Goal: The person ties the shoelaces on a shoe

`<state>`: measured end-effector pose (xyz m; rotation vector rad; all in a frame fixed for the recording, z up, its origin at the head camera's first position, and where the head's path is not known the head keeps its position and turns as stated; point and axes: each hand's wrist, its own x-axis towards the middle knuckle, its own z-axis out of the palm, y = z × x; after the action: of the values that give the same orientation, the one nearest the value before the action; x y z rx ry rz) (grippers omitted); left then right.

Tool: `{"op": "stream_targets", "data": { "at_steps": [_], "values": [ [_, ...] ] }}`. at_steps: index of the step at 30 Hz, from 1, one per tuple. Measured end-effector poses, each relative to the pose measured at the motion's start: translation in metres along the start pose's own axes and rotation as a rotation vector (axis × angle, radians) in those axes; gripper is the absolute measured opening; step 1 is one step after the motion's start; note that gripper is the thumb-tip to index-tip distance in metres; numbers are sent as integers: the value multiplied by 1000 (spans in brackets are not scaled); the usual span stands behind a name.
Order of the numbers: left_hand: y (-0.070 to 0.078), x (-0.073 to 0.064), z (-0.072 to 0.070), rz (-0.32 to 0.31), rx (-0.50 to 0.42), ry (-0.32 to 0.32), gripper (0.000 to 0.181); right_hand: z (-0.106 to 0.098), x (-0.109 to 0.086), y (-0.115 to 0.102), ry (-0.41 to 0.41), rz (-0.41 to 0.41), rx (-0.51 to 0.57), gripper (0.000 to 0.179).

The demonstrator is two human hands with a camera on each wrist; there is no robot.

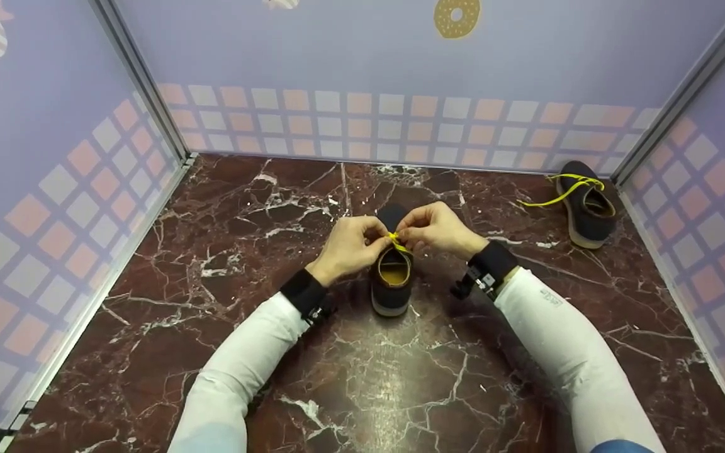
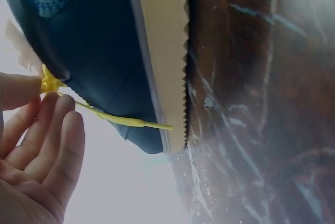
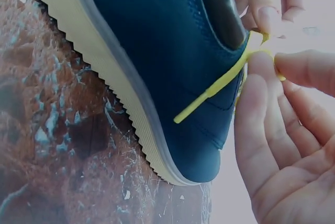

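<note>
A dark shoe [image 1: 391, 299] with a pale sole stands upright on the marbled surface, its toe pointing away from me. Over its opening, my left hand [image 1: 351, 246] pinches the yellow shoelace [image 1: 394, 238] between thumb and fingers. From the other side my right hand [image 1: 439, 231] pinches the same lace, close to the left fingertips. In the left wrist view one lace end [image 2: 131, 122] hangs down the shoe's side; the right wrist view shows another loose end [image 3: 201, 101] on the opposite side. Fingers partly hide the lace's knotted middle.
A second dark shoe [image 1: 589, 214] with a loose yellow lace [image 1: 545, 202] stands at the back right, near the corner. Patterned panels, a back wall [image 1: 337, 56] and two side walls, enclose the marbled surface [image 1: 211, 314].
</note>
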<state>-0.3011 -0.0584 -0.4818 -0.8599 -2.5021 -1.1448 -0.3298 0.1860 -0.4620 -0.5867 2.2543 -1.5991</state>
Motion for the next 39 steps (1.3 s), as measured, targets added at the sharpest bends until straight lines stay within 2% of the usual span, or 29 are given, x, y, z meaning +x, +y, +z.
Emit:
{"op": "stream_targets", "data": {
  "at_steps": [5,10,15,25,34,39],
  "values": [
    [3,4,-4,-106,-38,-45,8,2,0,3,1,-59,19,7],
    [6,7,-7,-190,-54,-62,10,4,-1,5,2,-78,56,13],
    [8,10,-9,-217,-38,-78,12,3,-1,9,14,-105,105,18],
    [8,11,-10,-256,-7,-113,12,-1,-1,19,7,-101,230,27],
    [-2,5,-9,-305,-100,-141,12,0,-7,32,25,-98,295,27],
    [-10,2,-9,-322,-168,-127,13,3,-8,41,56,-99,327,29]
  ]
}}
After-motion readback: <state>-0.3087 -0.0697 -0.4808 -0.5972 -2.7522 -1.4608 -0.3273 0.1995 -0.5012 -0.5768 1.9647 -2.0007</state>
